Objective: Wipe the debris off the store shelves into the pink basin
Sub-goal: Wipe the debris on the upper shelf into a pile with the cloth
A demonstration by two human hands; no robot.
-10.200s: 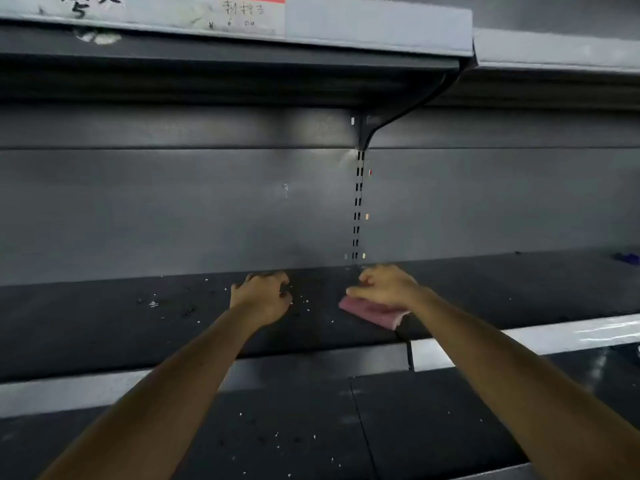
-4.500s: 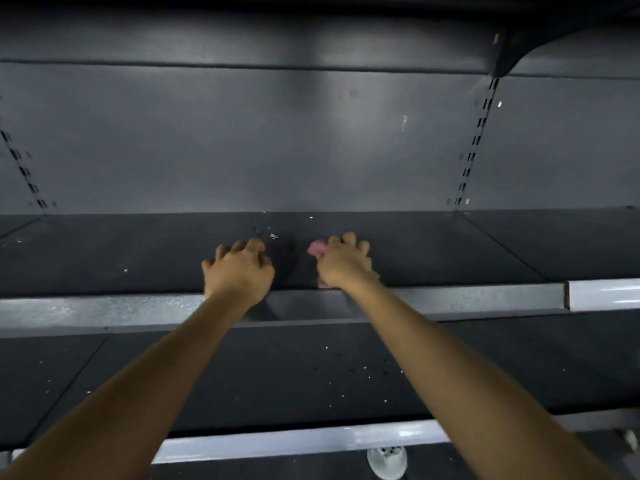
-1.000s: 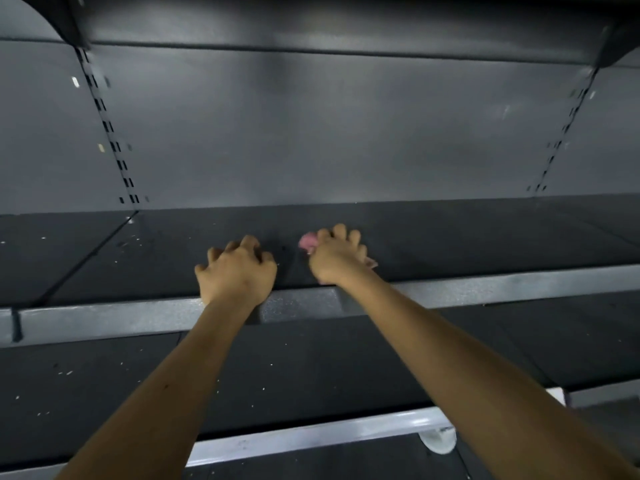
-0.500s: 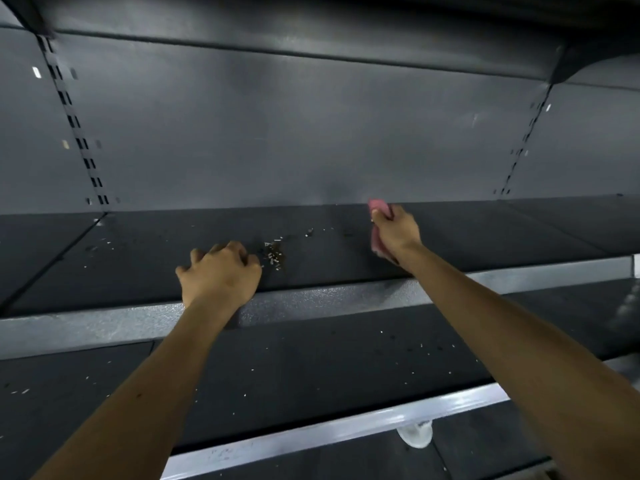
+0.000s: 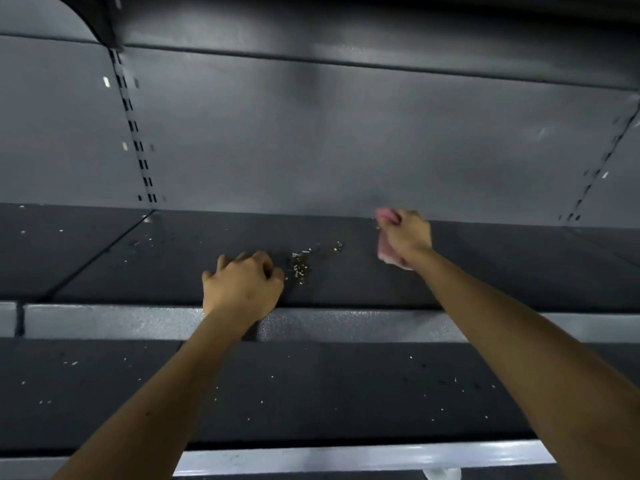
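Note:
My right hand grips a pink cloth near the back wall of the dark upper shelf. A small pile of light debris lies on that shelf between my hands. My left hand rests at the shelf's front, fingers curled, just left of the pile, holding nothing that I can see. The pink basin is not in view.
The shelf's grey front rail runs across the middle. A lower shelf below it carries scattered white specks. A slotted upright stands at the back left. A white object peeks out at the bottom edge.
My right hand has moved with the cloth away from my left hand, to the right and toward the back wall, which uncovered the debris pile. My left hand stayed at the shelf's front.

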